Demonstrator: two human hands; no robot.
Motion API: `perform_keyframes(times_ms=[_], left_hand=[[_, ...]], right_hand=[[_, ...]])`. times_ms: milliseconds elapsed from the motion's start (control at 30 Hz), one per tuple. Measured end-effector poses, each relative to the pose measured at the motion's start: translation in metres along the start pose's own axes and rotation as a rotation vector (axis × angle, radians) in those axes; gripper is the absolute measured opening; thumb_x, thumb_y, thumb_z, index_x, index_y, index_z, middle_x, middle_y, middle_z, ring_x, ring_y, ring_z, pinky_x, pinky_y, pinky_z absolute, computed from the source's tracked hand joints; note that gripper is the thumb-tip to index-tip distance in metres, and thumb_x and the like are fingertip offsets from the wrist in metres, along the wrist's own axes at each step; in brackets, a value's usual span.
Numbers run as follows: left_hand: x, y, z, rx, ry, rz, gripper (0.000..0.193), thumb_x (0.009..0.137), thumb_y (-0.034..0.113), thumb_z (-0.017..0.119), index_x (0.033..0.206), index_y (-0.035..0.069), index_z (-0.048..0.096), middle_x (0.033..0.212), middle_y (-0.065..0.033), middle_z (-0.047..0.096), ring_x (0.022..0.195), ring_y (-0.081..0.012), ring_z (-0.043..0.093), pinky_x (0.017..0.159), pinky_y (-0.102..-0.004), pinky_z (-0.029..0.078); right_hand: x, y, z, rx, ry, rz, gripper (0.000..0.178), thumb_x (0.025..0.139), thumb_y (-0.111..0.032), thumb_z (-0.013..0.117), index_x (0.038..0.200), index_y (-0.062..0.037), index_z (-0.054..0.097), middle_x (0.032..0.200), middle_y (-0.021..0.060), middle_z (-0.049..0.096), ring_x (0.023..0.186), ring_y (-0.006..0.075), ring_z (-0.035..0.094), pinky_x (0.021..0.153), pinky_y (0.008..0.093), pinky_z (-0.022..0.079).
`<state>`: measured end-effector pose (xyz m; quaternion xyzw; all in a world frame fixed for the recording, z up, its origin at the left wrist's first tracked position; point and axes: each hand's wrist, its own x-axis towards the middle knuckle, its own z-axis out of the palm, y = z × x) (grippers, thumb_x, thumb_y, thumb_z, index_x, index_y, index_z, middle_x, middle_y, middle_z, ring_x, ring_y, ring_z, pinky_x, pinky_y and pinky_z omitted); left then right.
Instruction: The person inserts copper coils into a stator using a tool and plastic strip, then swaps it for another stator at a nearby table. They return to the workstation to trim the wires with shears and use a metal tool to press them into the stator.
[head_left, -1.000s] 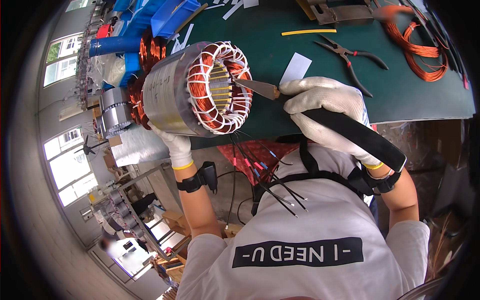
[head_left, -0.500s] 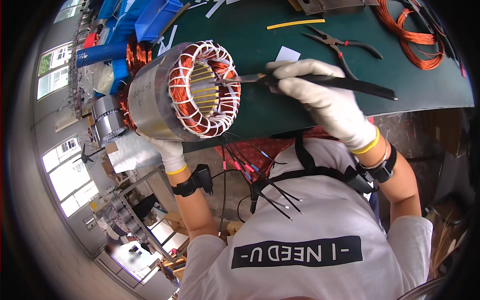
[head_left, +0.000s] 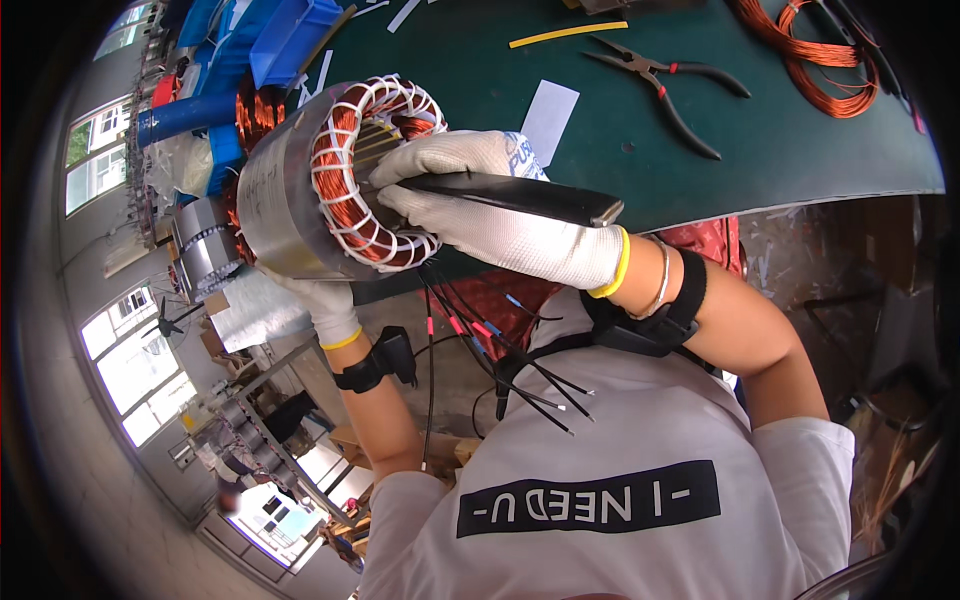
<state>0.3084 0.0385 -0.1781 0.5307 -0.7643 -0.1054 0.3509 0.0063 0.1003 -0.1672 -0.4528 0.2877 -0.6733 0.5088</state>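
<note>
A motor stator [head_left: 285, 190] with a silver body lies on its side on the green table, its copper winding [head_left: 340, 190] laced with white cord and its open end facing right. My gloved right hand [head_left: 480, 200] is closed on a black-handled tool [head_left: 540, 196], fingers at the mouth of the bore. The tool's working end is hidden in there. Beneath the stator's near side, my gloved left hand [head_left: 325, 300] touches the silver body, its fingers hidden behind it. Several black lead wires [head_left: 490, 335] with pink and blue sleeves hang from the winding.
Pliers [head_left: 660, 85] lie spread on the green table [head_left: 790, 160], near a yellow strip [head_left: 568, 35] and a white paper piece [head_left: 550, 115]. A copper wire coil [head_left: 825, 70] is at the far right. Blue bins [head_left: 290, 40] and another stator [head_left: 205, 240] stand left.
My right hand has moved left with the tool, from beside the stator to the bore's mouth, hiding the tool's metal end. More of the white paper shows. My left hand stays at the stator.
</note>
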Motion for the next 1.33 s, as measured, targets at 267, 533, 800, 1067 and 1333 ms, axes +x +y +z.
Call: perform_keyframes(times_ms=[267, 533, 800, 1067, 1333], left_hand=[[0.014, 0.034, 0.009, -0.68, 0.076, -0.517, 0.089, 0.09, 0.078, 0.02, 0.152, 0.014, 0.021, 0.152, -0.0099, 0.033, 0.14, -0.0286, 0.033, 0.118, -0.0486, 0.024], [0.013, 0.024, 0.011, -0.802, 0.065, -0.439, 0.082, 0.095, 0.069, 0.028, 0.153, 0.01, 0.019, 0.155, -0.0124, 0.027, 0.141, -0.0295, 0.029, 0.118, -0.0477, 0.021], [0.004, 0.018, 0.001, -0.655, 0.022, -0.432, 0.082, 0.097, 0.066, 0.023, 0.153, 0.006, 0.019, 0.156, -0.0107, 0.026, 0.142, -0.0274, 0.028, 0.118, -0.0443, 0.021], [0.016, 0.027, 0.017, -0.634, 0.055, -0.401, 0.068, 0.104, 0.052, 0.027, 0.151, 0.003, 0.023, 0.155, -0.01, 0.029, 0.141, -0.0225, 0.027, 0.118, -0.0391, 0.02], [-0.01, -0.053, -0.001, -0.26, -0.018, -0.023, 0.075, 0.099, 0.022, 0.056, 0.155, 0.009, 0.007, 0.157, -0.0128, 0.028, 0.14, -0.0318, 0.033, 0.118, -0.0348, 0.02]], right_hand=[[0.012, 0.005, -0.016, 0.061, 0.119, 0.281, 0.018, 0.088, -0.008, 0.069, 0.101, 0.0033, 0.069, 0.092, 0.0058, 0.071, 0.083, 0.0076, 0.064, 0.078, 0.0243, 0.055], [0.002, 0.001, -0.008, 0.108, -0.052, 0.08, 0.011, 0.083, -0.005, 0.068, 0.094, -0.0037, 0.068, 0.088, 0.0094, 0.069, 0.077, 0.0174, 0.067, 0.071, 0.0303, 0.054], [-0.034, -0.094, -0.077, -0.205, 0.266, 0.04, 0.023, 0.098, -0.02, 0.055, 0.105, -0.0004, 0.065, 0.096, 0.0079, 0.068, 0.087, 0.0139, 0.063, 0.08, 0.0281, 0.051], [-0.023, -0.216, -0.335, 0.335, 1.054, -0.307, 0.031, 0.099, -0.01, 0.051, 0.124, 0.0085, 0.05, 0.108, 0.0131, 0.061, 0.087, 0.0169, 0.059, 0.086, 0.0256, 0.052], [-0.008, -0.188, -0.24, -0.191, 0.889, 0.113, 0.042, 0.099, -0.012, 0.053, 0.139, -0.0042, 0.047, 0.142, 0.0146, 0.049, 0.128, 0.023, 0.049, 0.101, 0.0276, 0.045]])
